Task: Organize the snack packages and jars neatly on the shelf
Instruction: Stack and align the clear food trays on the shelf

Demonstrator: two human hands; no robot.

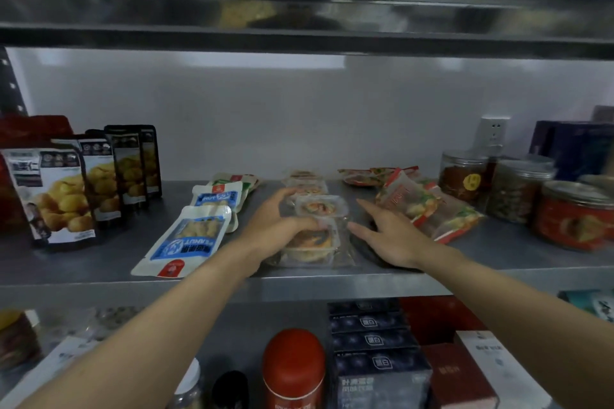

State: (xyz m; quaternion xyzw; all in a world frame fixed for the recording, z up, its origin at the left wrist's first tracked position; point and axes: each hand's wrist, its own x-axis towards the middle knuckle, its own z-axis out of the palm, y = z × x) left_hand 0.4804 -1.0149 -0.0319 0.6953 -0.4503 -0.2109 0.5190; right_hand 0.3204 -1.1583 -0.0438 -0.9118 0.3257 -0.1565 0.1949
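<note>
The pouches [83, 183] stood in a tidy row at the shelf's [99, 262] left and the jars [518, 189] were grouped at its right, so those parts appeared done. The left hand [275, 226] rested on the clear trays [312, 229] at centre, thumb over the top, apparently gripping one, though blur prevented certainty. The right hand [392, 236] lay open and empty just beside them; the trays, peanut packs [189, 236] and red-edged bags [428, 206] remained loosely laid.
</note>
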